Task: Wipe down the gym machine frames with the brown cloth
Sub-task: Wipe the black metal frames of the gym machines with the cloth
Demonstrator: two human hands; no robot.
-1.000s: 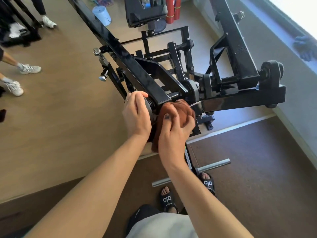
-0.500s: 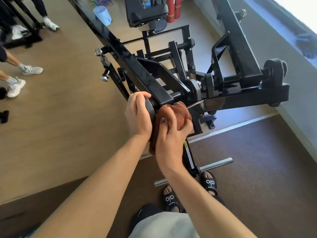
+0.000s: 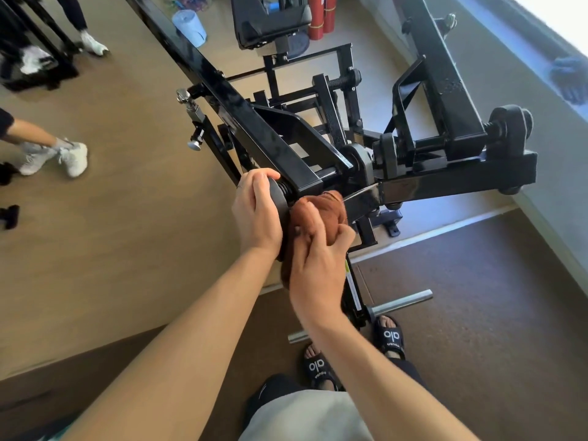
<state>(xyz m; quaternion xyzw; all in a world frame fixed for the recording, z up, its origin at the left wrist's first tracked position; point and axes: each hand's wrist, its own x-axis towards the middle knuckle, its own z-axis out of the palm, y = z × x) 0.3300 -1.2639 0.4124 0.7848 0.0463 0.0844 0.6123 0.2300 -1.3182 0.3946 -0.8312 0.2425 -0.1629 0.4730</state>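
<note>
A black gym machine frame (image 3: pixel 451 183) fills the middle of the head view, with a long arm (image 3: pixel 222 87) running up to the left. My left hand (image 3: pixel 256 214) grips a round black end cap (image 3: pixel 276 195) at the near end of that arm. Right beside it, my right hand (image 3: pixel 318 265) holds a bunched brown cloth (image 3: pixel 324 211) against the frame just below the pivot. Part of the cloth hangs down behind my right hand.
Other people's legs and white sneakers (image 3: pixel 63 157) stand on the tan floor at left. A blue roll (image 3: pixel 189 23) and red cylinders (image 3: pixel 321 14) lie at the back. A steel peg (image 3: pixel 401 302) sticks out low by my sandalled feet (image 3: pixel 393 337). A wall runs along the right.
My right hand has slid back and down with the cloth, exposing more of it at the pivot. My left hand has kept its grip on the end cap.
</note>
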